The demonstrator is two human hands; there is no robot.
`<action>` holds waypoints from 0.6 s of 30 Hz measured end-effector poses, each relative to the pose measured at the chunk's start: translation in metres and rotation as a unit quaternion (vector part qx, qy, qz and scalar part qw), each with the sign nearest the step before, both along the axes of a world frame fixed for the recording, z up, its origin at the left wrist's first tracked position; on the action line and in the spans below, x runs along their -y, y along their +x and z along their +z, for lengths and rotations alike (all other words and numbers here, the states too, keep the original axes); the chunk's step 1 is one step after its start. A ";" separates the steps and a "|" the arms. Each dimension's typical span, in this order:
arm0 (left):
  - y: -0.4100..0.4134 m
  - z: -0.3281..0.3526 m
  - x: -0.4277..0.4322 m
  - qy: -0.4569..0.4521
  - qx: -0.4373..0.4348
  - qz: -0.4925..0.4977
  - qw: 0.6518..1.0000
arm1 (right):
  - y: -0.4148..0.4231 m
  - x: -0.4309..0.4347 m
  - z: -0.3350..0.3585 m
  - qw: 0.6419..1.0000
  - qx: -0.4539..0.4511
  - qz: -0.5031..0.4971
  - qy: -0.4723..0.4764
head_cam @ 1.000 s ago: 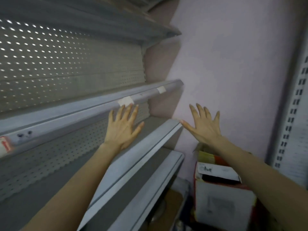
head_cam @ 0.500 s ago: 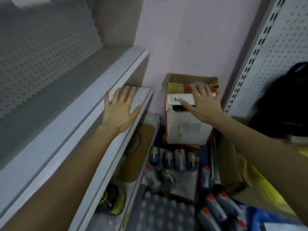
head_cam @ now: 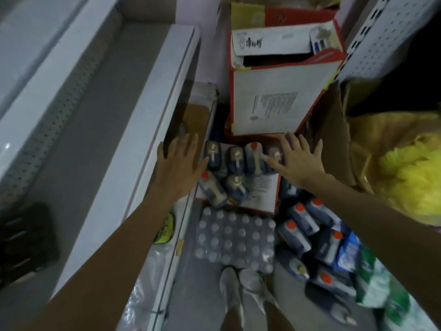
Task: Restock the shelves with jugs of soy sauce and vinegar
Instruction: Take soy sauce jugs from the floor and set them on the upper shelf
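at the bottom edge, two pale shoes on the grey floor. just ahead, a shrink-wrapped pack of water bottles, caps up. right of that, a heap of jugs lying on their sides on the floor: clear plastic, dark brown liquid, moulded handles, mostly orange-red caps.

further out, the left hand, palm down, fingers straight and spread, gripping nothing, over the front lip of the white shelf. level with it, the right hand, fingers also spread, over the rightmost of a row of jugs; cannot tell whether touching or just above. four in that row plus two more in front, all in a low red-edged tray: same dark liquid, pale strips down the handles, one orange-red cap in the row and one in front, the rest pale-topped.

behind the tray, a tall red-and-white box, top flaps open. to the right, brown cardboard and a yellow plastic bag. farthest right, a perforated white upright.
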State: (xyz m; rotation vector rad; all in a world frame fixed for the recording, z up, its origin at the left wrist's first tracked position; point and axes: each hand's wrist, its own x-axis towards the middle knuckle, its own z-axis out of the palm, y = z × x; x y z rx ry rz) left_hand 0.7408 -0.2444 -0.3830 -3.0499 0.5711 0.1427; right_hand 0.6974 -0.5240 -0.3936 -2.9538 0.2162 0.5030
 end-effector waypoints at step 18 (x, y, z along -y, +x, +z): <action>-0.046 -0.166 -0.044 -0.005 -0.128 0.017 0.992 | -0.049 -0.060 -0.171 0.993 -0.114 0.034 0.012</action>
